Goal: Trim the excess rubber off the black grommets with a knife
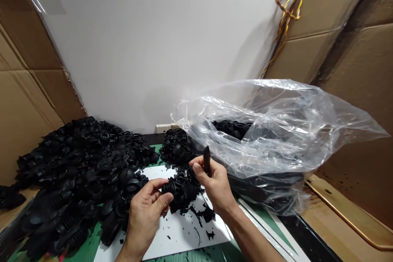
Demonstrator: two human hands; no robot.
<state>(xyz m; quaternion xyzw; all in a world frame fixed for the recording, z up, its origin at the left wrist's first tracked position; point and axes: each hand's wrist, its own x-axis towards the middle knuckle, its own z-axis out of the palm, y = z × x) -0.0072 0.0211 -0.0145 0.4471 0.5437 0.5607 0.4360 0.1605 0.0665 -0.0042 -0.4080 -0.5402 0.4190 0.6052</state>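
Observation:
A ribbed black rubber part [168, 188] is pinched between the thumb and fingers of my left hand [147, 206], above a white sheet [175, 233]. Just to the right, my right hand [216, 182] is closed round a dark, pen-like tool [206, 160] whose blunt end points up; its lower end is hidden by the hand. Between and behind the hands lies a small heap of black parts [184, 192]. Black scraps [210, 234] are scattered over the sheet.
A large pile of black rubber parts [104, 163] covers the left side. At the right stands a clear plastic bag [276, 147] holding black rings. Cardboard [27, 73] flanks the left, white strips [267, 233] lie front right, and a yellow twisted cable [284, 24] hangs by the wall.

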